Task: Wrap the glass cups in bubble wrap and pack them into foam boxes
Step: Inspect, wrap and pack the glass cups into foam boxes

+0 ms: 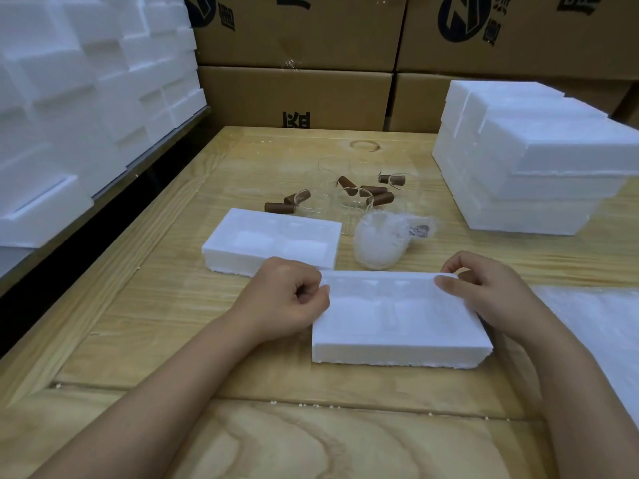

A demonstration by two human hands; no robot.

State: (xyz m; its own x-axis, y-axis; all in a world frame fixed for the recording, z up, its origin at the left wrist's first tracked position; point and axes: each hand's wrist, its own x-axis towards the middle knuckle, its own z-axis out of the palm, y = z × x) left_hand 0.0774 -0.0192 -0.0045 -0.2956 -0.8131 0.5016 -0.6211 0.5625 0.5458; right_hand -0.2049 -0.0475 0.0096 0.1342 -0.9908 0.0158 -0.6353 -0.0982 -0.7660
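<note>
1. Both hands are holding the near foam box [397,319]. The left hand [290,299] is pinching its far left corner and the right hand [484,292] its far right corner, fingers curled, probably to square it up for loading.
2. The second foam box [273,240] is lying just beyond, recesses facing up, likely the mating half.
3. One wrapped cup [380,240] is standing beside it, within easy reach.
4. Bare glass cups [352,205] are waiting farther back, and bubble wrap [594,326] is lying at the right.

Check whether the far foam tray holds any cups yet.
Empty. The far foam tray shows only bare white recesses; the bubble-wrapped cup stands on the table beside it, outside.
</note>
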